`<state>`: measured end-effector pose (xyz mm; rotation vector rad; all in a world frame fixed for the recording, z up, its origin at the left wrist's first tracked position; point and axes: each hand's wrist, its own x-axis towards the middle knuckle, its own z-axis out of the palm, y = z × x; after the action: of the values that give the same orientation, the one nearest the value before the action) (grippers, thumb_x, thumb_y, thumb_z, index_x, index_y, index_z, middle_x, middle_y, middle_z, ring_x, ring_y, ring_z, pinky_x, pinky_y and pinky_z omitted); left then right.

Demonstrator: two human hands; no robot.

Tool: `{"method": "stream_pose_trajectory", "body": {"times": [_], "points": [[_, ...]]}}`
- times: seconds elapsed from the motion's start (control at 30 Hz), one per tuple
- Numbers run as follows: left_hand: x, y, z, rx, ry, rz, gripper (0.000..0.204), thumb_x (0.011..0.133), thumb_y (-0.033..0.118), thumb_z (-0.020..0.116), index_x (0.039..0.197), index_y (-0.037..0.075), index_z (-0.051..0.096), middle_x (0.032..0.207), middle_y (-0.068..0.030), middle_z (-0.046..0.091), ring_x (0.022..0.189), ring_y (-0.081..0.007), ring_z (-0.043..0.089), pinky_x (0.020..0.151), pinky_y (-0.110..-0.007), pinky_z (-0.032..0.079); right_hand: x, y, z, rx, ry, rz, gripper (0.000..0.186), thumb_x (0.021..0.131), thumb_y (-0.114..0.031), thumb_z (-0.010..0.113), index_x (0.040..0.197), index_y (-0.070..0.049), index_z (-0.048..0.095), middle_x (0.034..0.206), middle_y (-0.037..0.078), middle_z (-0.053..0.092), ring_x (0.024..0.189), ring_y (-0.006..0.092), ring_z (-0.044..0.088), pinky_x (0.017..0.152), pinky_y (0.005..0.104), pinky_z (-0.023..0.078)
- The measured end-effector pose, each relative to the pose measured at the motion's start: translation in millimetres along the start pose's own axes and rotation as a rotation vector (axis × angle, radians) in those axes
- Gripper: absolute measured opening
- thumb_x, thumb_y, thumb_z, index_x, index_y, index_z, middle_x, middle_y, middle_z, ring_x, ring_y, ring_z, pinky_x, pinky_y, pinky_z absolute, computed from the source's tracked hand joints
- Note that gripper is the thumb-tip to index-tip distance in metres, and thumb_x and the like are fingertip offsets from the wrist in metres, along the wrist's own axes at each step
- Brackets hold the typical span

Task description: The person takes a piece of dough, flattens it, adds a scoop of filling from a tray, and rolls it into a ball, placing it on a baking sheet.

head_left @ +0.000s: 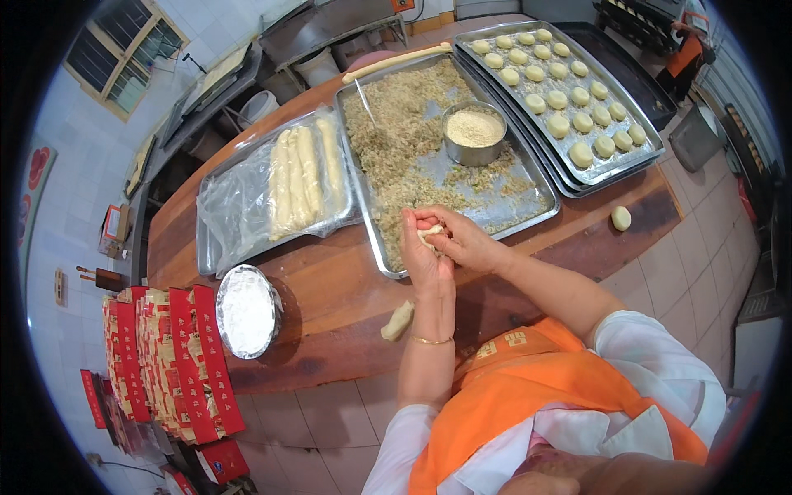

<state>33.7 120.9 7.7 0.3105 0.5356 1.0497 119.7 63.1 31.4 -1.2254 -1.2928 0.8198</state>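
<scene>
Both hands meet over the near edge of a metal tray [391, 266] spread with crumbly brownish filling [392, 157]. My left hand [422, 257] cups a small pale piece of dough [428, 234] from below, with its fingers curled up around it. The fingers of my right hand [464, 239] pinch the same dough from the right. Most of the piece is hidden by the fingers, so whether filling is inside cannot be seen. A short lump of dough [398, 320] lies on the wooden table beside my left wrist.
A metal bowl of pale grains [474, 136] sits in the filling tray. Left stands a tray with dough ropes [295, 177] under plastic, and a bowl of white powder [247, 312]. Back right, stacked trays [596, 175] carry round buns; one bun [620, 218] lies near the table edge. Red packages [177, 363] stand lower left.
</scene>
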Motion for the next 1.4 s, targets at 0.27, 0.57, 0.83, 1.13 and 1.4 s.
{"method": "stream_pose_trajectory", "body": {"times": [0.27,0.57,0.83,1.13,1.4], "points": [[-26.1,18.2,36.2,0.104,-0.257,-0.032,0.032,0.102,0.034,0.050,0.105,0.004,0.060,0.094,-0.0082,0.063,0.083,-0.0192,0.063,0.073,-0.033,0.053,4.0,-24.6,-15.4,0.578,0.072,0.188,0.054,0.095,-0.018,0.060,0.145,-0.007,0.042,0.136,0.009,0.054,0.124,0.0184,0.052,0.101,0.0335,0.045],[-13.4,-7.1,-9.2,0.147,-0.246,0.112,0.025,0.101,0.023,0.052,0.088,0.003,0.058,0.083,-0.0087,0.062,0.067,-0.0147,0.059,0.060,-0.027,0.051,-16.1,-11.1,4.9,0.025,0.043,-0.041,0.053,0.091,-0.014,0.055,0.141,-0.002,0.044,0.134,0.010,0.053,0.122,0.0183,0.052,0.106,0.0327,0.040],[-33.5,13.5,18.1,0.126,-0.388,0.021,0.030,0.102,0.034,0.049,0.101,0.005,0.057,0.090,-0.0083,0.061,0.072,-0.0123,0.059,0.050,-0.022,0.046,-12.5,-38.5,-9.2,0.434,0.030,0.123,0.055,0.087,-0.008,0.053,0.142,-0.003,0.044,0.133,0.006,0.052,0.118,0.0170,0.054,0.098,0.0297,0.046],[-22.3,-10.0,-7.8,0.079,-0.203,-0.003,0.026,0.101,0.034,0.055,0.092,0.010,0.058,0.087,-0.0026,0.060,0.072,-0.0083,0.058,0.055,-0.021,0.046,-14.4,-16.9,-1.9,-0.107,-0.049,-0.011,0.057,0.088,-0.015,0.052,0.144,-0.004,0.046,0.142,0.010,0.049,0.120,0.0182,0.053,0.102,0.0317,0.044],[-2.1,7.4,12.2,-0.290,0.090,-0.225,0.037,0.099,0.049,0.048,0.088,0.015,0.057,0.072,0.0003,0.056,0.046,-0.0089,0.037,0.040,-0.025,0.029,13.1,22.7,-34.6,-0.731,0.232,-0.400,0.046,0.098,-0.040,0.051,0.126,-0.006,0.064,0.151,0.016,0.044,0.132,0.0326,0.050,0.111,0.0447,0.036]]}}
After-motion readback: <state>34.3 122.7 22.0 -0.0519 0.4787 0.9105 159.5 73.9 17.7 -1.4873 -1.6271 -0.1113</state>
